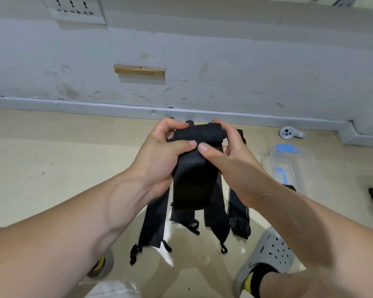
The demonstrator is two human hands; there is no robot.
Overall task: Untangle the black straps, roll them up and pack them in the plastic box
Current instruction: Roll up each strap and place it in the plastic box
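head view. left grip [159,155] and right grip [230,160] both hold one black strap [199,135], raised over the floor [52,168]. fingers [172,125] curl over the rolled top and the thumbs press its front, side by side. the unrolled tail hangs straight down between the wrists. the other straps [153,224] lie flat on the floor below, with thin end loops toward the feet. the plastic box [306,168] stands on the floor to the right, apart from the hands. cannot tell if its lid is on.

risks, judged:
- one end of the roll sticks out on the right, so uneven thumb pressure may cone it sideways.
- easing either grip to re-take may let the fabric spring open.
- the hanging tail may snag the loops below.
- a one-handed carry to the box may unwind the roll.
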